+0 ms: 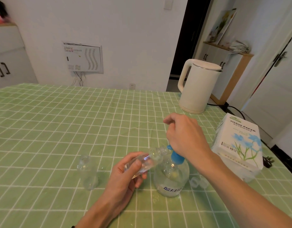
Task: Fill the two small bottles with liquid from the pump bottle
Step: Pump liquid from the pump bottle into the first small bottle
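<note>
Close to you, at about 6 o'clock, your left hand (125,171) grips a small clear bottle (148,160), with your fingers and thumb wrapped round its lower half. The bottle is tipped over to the right, and its open mouth sits just beside the blue pump head (175,156). The pump bottle (171,178) stands upright on the green checked tabletop (59,120) at about 5 o'clock. It is clear and round, with a blue and white label low on the front.

The other small bottle (87,171) stands upright by itself at 7 o'clock, to the left of your left hand and not touching it.

Your right hand (186,134) lies on top of the blue pump head with its fingers curled in. (You cannot tell if they grip the pump, as the hand hides it.)

Farther off, at 3 o'clock, a white tissue paper pack (239,145) with blue flowers sits near the right edge. At 1 o'clock, at the far side, stands a cream kettle (198,86).
</note>
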A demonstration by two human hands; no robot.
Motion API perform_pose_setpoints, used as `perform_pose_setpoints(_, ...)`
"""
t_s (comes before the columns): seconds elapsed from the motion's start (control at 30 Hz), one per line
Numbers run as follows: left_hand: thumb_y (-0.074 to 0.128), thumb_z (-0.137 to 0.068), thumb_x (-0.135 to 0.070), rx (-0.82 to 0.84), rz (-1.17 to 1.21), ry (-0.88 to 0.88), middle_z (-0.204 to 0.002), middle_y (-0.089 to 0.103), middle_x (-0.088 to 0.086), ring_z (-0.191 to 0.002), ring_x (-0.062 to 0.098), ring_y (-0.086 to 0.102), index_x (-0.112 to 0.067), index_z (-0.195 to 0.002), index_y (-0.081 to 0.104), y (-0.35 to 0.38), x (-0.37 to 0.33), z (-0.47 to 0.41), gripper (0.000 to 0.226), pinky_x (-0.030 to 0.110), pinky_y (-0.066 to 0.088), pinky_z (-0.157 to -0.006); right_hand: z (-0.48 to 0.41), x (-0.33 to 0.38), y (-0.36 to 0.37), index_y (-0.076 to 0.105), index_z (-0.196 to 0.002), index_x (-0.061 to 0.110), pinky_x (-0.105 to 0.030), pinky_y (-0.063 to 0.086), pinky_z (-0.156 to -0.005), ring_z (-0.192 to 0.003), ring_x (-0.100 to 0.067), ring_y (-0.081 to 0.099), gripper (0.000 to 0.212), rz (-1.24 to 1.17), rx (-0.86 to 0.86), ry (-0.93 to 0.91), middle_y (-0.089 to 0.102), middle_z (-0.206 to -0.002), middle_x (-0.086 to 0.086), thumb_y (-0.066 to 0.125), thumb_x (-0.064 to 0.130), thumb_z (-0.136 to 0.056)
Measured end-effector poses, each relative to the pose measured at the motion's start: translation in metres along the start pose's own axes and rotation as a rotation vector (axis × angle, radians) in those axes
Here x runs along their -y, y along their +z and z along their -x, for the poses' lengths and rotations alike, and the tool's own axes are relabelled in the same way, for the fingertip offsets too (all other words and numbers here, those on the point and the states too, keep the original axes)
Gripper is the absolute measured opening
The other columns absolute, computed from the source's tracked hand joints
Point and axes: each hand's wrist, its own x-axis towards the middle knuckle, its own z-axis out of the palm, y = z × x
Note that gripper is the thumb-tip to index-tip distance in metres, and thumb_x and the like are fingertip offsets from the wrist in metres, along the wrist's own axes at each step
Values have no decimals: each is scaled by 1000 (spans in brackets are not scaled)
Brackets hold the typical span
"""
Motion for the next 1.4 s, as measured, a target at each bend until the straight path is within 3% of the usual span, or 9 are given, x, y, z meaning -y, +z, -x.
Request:
perform_pose_setpoints(0.1,94,-68,-46,4,-2,2,-91,72,10,-57,10,59,-5,-110,75,-1,2,-1,62,18,45,-44,1,-4,4,70,-118,26,-34,51,-79,-95,-16,62,36,-7,18,24,72,-117,6,44,12,-98)
perform_pose_setpoints(0.23,92,-72,-44,16,-21,5,-96,73,10,-59,10,58,-4,-113,73,0,1,0,60,17,46,-45,3,-5,5,71,-117,26,-39,54,-85,-96,-19,66,35,0,39,29,73,-117,4,45,12,-98)
perform_pose_setpoints(0.4,94,-69,-45,10,-21,-2,-94,73,9,-59,11,59,-7,-112,75,0,0,1,61,18,45,-45,6,-5,2,70,-117,25,-34,50,-78,-91,-16,61,35,-26,16,36,72,-113,7,42,13,-99)
perform_pose_setpoints(0.57,94,-68,-46,10,-28,-5,-96,74,9,-59,11,59,-7,-110,75,1,-1,1,61,17,45,-45,1,0,-5,68,-123,25,-39,53,-90,-105,-19,65,35,9,-2,-4,71,-120,7,44,16,-99)
perform_pose_setpoints(0.7,94,-67,-46,10,-13,1,-95,73,9,-59,11,59,-7,-110,75,0,-1,1,61,17,45,-45,2,-4,1,71,-115,25,-30,48,-77,-92,-14,62,35,-71,21,42,72,-114,7,42,12,-99)
perform_pose_setpoints(0.83,93,-69,-45,25,-15,2,-94,73,8,-60,11,60,-8,-111,76,1,-2,1,58,17,46,-45,3,-9,4,72,-113,26,-35,53,-73,-75,-17,63,36,-47,66,67,74,-100,3,43,13,-98)
perform_pose_setpoints(1.07,94,-68,-46,17,-17,6,-94,74,7,-59,11,60,-10,-110,76,3,-3,3,58,17,45,-45,3,-6,0,71,-114,25,-34,53,-73,-85,-17,66,35,-53,24,72,72,-111,4,42,13,-99)
perform_pose_setpoints(1.2,94,-67,-46,15,-14,-1,-95,75,9,-58,12,60,-9,-109,76,3,-3,3,59,17,45,-45,1,-1,-3,69,-117,26,-39,56,-81,-91,-18,67,32,-1,-25,26,72,-113,6,45,15,-99)
perform_pose_setpoints(1.4,94,-67,-46,13,-9,6,-95,74,10,-59,12,58,-7,-110,76,3,-2,1,60,17,44,-45,4,-7,4,73,-110,26,-32,49,-71,-85,-15,64,38,-55,24,67,73,-110,4,41,11,-98)
